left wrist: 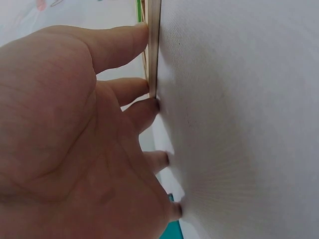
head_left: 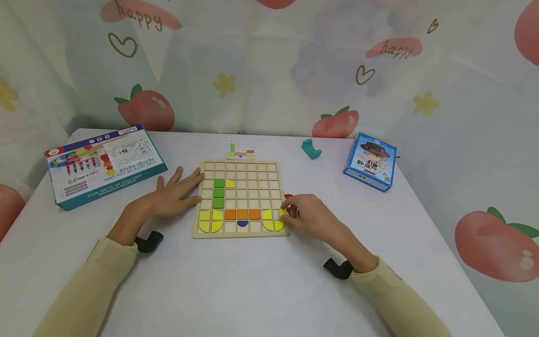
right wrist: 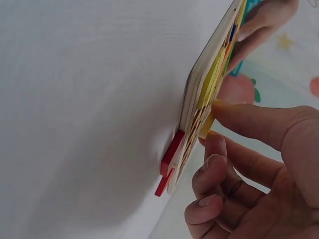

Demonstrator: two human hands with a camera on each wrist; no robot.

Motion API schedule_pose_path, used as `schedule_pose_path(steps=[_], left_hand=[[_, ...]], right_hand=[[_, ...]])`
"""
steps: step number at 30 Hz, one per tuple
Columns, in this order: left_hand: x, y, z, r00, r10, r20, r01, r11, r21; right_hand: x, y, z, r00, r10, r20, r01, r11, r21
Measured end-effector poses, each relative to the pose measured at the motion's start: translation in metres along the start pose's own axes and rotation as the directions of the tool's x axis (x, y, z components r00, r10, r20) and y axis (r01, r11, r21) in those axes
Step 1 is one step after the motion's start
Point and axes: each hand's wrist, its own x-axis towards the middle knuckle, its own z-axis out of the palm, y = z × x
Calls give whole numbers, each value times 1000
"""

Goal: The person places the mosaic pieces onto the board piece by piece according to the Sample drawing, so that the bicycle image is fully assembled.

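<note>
A wooden grid board (head_left: pixel 248 235) lies on the table, with green squares (head_left: pixel 219 192), orange squares (head_left: pixel 243 214), a blue half-round piece (head_left: pixel 242 223) and yellow quarter-round pieces (head_left: pixel 204 226) in its cells. My left hand (head_left: pixel 170 194) touches the board's left edge with fingers spread. Between thumb and finger, my right hand (head_left: pixel 313 215) pinches a yellow piece (right wrist: pixel 207 124) over the board's lower right, beside other yellow pieces (head_left: pixel 267 225). Red pieces (right wrist: pixel 172 154) sit by the board's right edge, partly hidden by that hand in the head view.
Behind the board lies a pattern card (head_left: pixel 240 142). A teal curved block (head_left: pixel 310 150) is at the back right, near a blue box (head_left: pixel 371 161). At the left lies a larger teal-edged box (head_left: pixel 105 166). A printed curtain (head_left: pixel 269 65) hangs behind the table.
</note>
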Motion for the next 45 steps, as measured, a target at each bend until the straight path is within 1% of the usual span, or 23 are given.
schedule_pose_path(steps=[10, 19, 29, 34, 39, 45], left_hand=[[-1, 1, -1, 1000, -3, 6, 3, 1000, -3], [0, 1, -2, 1000, -4, 2, 4, 1000, 0], [1, -2, -1, 1000, 0, -1, 0, 1000, -1], [2, -2, 0, 1000, -2, -1, 2, 1000, -1], [1, -2, -1, 1000, -2, -1, 2, 1000, 6], [1, -1, 0, 1000, -3, 2, 3, 1000, 2]], right_hand=[[4, -10, 4, 1000, -6, 24, 5, 1000, 16], [7, -10, 5, 999, -26, 26, 26, 1000, -7], [7, -9, 4, 999, -36, 41, 35, 999, 26], [6, -5, 0, 999, -13, 32, 12, 999, 49], [6, 6, -8, 1000, 2, 6, -2, 998, 61], [6, 18, -14, 1000, 25, -3, -25, 997, 68]])
